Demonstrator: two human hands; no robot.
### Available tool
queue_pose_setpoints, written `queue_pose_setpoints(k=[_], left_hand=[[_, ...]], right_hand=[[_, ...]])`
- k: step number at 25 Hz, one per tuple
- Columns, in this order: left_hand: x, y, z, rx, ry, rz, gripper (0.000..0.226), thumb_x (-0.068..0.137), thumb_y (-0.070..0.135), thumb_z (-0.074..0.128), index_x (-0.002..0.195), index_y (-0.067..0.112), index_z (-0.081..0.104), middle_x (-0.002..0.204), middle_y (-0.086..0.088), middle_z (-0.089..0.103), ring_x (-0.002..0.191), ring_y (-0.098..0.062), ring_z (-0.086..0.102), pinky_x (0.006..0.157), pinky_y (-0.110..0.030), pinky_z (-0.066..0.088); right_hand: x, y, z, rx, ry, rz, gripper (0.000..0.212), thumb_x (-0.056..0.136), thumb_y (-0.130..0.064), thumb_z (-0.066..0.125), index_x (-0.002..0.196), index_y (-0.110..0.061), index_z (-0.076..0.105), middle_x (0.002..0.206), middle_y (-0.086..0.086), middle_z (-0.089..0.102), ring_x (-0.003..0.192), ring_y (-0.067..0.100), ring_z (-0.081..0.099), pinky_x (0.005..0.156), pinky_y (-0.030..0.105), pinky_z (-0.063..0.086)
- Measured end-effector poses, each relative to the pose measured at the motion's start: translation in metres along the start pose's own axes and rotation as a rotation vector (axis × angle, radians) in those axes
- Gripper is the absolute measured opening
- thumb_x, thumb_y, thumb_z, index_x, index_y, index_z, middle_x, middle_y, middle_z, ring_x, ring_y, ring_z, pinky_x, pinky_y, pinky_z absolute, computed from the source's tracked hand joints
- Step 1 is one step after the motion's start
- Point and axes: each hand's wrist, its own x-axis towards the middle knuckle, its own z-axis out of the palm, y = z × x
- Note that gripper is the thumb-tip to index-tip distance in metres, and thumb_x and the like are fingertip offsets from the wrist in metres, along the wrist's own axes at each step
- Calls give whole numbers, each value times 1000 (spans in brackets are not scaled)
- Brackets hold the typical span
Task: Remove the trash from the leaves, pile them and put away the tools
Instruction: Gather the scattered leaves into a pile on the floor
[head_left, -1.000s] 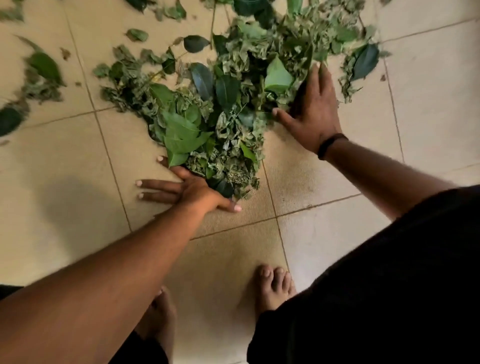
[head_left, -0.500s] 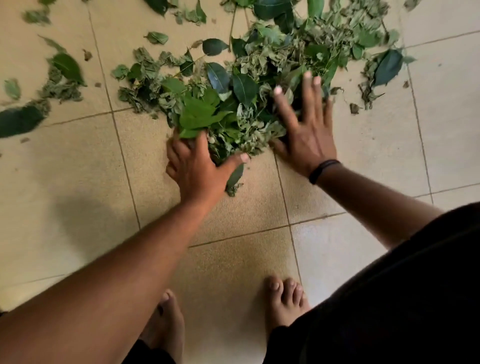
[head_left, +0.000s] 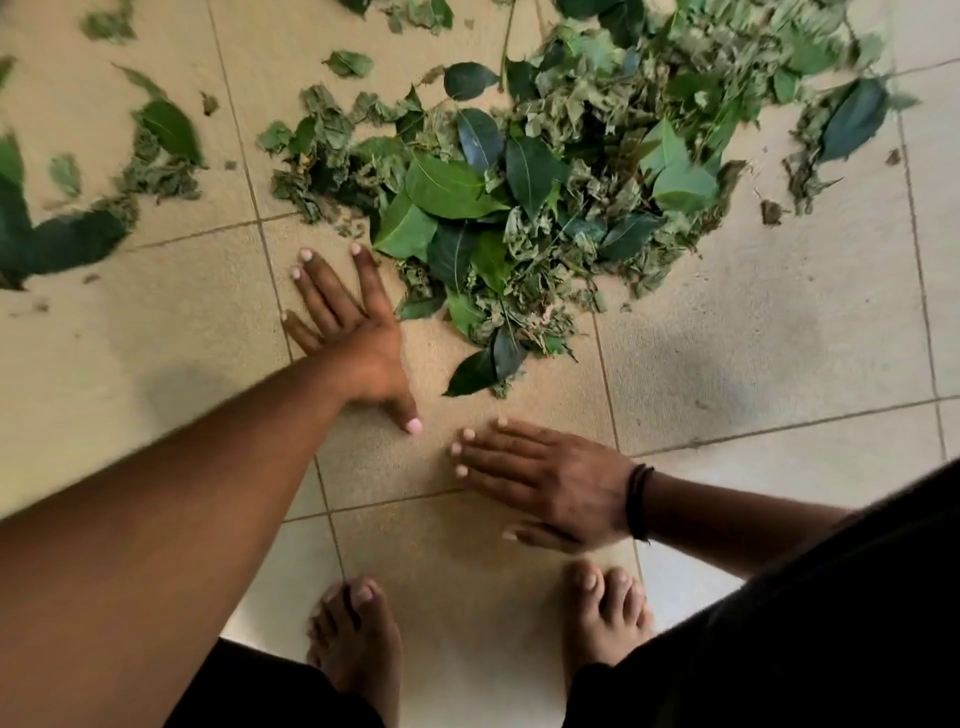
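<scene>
Left hand (head_left: 348, 332) flat with fingers spread on the tiled floor (head_left: 727, 364) just left of the leaf pile (head_left: 519, 197), right hand (head_left: 550, 483) flat, fingers straight, near side, holding nothing, stray leaves (head_left: 166, 130) far left

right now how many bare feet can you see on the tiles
2. The left foot is at the bottom centre, below the left hand; the right foot is beside it, just under the right hand. Both heels are hidden by dark clothing.
</scene>
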Motion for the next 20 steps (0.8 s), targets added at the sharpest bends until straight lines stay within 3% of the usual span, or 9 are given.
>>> queue_pose_setpoints(k=[2,3,4,6,8,10,14,16,20], left_hand=[[-1,5,-3,33,-55,-47,182,44,35,102,129,12,-58,130,-36,-59,124,-52,-52,110,-71,-17],[-1,6,-4,32,-73,-61,181,45,33,102,128,11,-58,129,-36,-59,123,-53,-52,109,-70,-17],[-1,7,-4,35,-82,-70,181,46,33,101,126,11,-59,128,-37,-60,123,-53,-52,108,-70,-17],[-1,7,-5,42,-96,-85,182,44,34,101,124,10,-61,126,-38,-60,122,-55,-52,107,-70,-17],[-1,7,-6,31,-91,-82,183,43,34,102,122,10,-62,124,-39,-61,120,-55,-53,107,-71,-17],[-2,8,-8,9,-98,-75,184,43,34,102,119,11,-63,121,-38,-63,117,-54,-55,107,-72,-17],[-7,3,-6,-32,-74,-15,186,39,37,103,125,15,-60,124,-34,-64,119,-49,-57,107,-69,-22],[-9,-4,-3,-55,-45,55,186,38,37,103,132,19,-56,128,-30,-64,121,-45,-58,104,-65,-27],[-13,-6,-2,-72,-14,92,186,37,38,104,136,22,-53,131,-26,-64,123,-42,-59,104,-63,-29]], right_hand=[[6,27,-8,-127,-138,-22,64,105,-51,37,156,-13,31,162,14,31,151,30,25,120,52,29],[13,46,-19,-176,-116,86,62,106,-55,28,153,-15,39,151,15,46,139,33,44,112,53,41],[18,66,-36,-183,-50,249,65,106,-58,18,138,-15,53,126,14,63,112,33,62,96,51,53],[21,99,-70,-176,231,482,62,108,-50,19,109,-8,64,87,10,64,73,28,60,75,45,57],[20,106,-79,-203,449,458,36,105,-28,39,118,-3,61,105,17,68,90,31,62,84,45,51],[27,81,-60,-115,481,337,30,96,-18,50,123,-8,56,116,18,67,101,31,59,85,44,49],[56,44,-22,4,141,146,53,94,-22,51,145,-7,46,148,16,50,140,33,43,116,50,36],[73,70,-35,-76,86,252,61,96,-24,50,153,-12,33,157,14,39,146,34,34,120,52,29],[90,110,-77,-36,352,597,46,97,-12,40,140,-3,51,140,20,56,125,38,55,102,54,48]])
